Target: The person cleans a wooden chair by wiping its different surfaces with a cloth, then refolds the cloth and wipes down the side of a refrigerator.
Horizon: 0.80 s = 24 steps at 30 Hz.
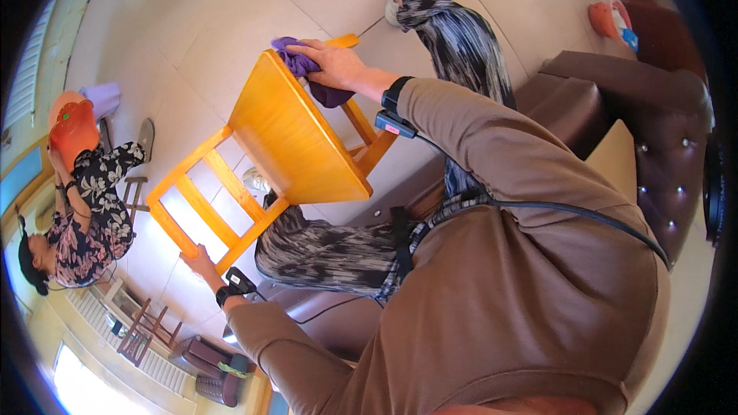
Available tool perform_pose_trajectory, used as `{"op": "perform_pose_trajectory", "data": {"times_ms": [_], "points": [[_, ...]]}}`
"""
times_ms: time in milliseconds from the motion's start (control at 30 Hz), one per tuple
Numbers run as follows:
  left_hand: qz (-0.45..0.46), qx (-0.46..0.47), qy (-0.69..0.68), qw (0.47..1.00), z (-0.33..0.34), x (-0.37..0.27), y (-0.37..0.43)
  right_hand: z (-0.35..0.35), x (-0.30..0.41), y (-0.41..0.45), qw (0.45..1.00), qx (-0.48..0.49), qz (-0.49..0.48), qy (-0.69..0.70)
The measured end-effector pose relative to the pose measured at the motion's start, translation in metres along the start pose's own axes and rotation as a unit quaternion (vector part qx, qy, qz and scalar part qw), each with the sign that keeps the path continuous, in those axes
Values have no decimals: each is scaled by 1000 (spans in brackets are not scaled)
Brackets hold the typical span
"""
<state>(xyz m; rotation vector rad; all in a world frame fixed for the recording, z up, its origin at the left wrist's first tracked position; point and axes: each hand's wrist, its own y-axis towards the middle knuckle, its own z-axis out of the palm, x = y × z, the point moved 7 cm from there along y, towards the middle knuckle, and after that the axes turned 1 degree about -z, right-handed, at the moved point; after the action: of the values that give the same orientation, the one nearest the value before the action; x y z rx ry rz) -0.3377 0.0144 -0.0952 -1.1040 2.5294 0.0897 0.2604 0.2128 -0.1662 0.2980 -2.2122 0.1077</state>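
Observation:
A yellow-orange wooden chair is held tilted over the floor in front of me, its slatted backrest pointing to the lower left. My left hand grips the end of the backrest frame. At the front edge of the seat, my right hand presses a bunched purple cloth against the wood. A darker part of the cloth hangs below my palm, beside the chair's legs. Some of my right fingertips are hidden by the cloth.
A person in floral clothes sits at the left with an orange plastic basin. A brown leather sofa stands at the right, near a red bucket. Dark wooden stools are at lower left.

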Motion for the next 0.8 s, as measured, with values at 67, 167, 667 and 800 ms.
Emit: {"op": "perform_pose_trajectory", "data": {"times_ms": [67, 167, 667, 800], "points": [[23, -17, -65, 998, -1, 10, 0, 2, -26, 2, 999, 15, 32, 15], [13, -12, -47, 999, 7, 13, 4, 7, -56, 7, 998, 23, 40, 35], [-27, -13, -47, 998, -4, 0, -9, 28, -164, -3, 967, 17, 238, 95], [12, -27, -50, 998, -12, 10, -1, 21, -164, 6, 955, 84, 280, -50]]}}
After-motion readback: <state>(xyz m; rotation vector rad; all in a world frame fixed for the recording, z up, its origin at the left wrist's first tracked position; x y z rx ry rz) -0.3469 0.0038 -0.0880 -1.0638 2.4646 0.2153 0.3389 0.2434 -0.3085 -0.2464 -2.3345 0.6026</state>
